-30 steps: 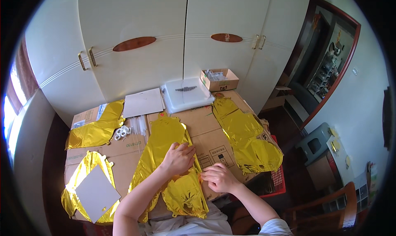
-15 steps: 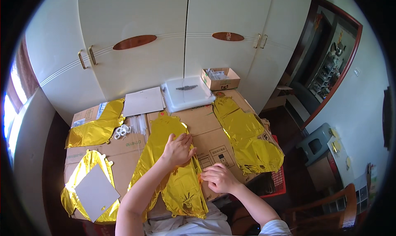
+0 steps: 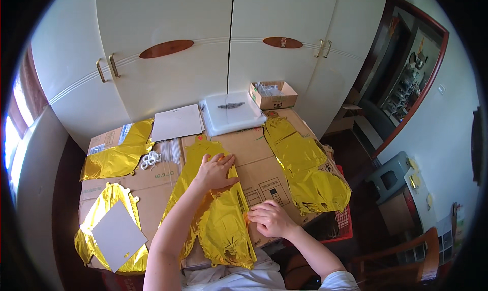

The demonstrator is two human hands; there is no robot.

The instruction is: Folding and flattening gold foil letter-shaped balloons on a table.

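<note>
Gold foil balloon (image 3: 218, 215) lies flat in the middle of the cardboard-covered table (image 3: 264, 164), right in front of us, running from just below the grey board at the back down to the near edge. Starting at the far left, we see another gold balloon (image 3: 104, 225) at the table's near corner with a grey card sheet (image 3: 118, 235) resting on top of it, and behind that a third gold balloon (image 3: 119, 154) stretched along the back left. Just beside it sits a small cluster of white rings (image 3: 150, 160), and behind those a flat grey board (image 3: 177, 122).

Moving to the centre, our left hand (image 3: 214, 171) presses down on the upper part of the middle balloon — fingers spread apart and flat, gripping nothing. Lower and to the right, our right hand (image 3: 272, 219) rests at the balloon's right edge with its fingers curled together; we cannot tell whether they pinch the foil or only touch it.

Behind, a white lidded plastic box (image 3: 231, 112) stands near the cupboard doors (image 3: 168, 42), with a small open cardboard box (image 3: 273, 94) just beside it. Further right, a fourth gold balloon (image 3: 305, 164) — crumpled at its lower end — hangs toward the table's right edge.
</note>
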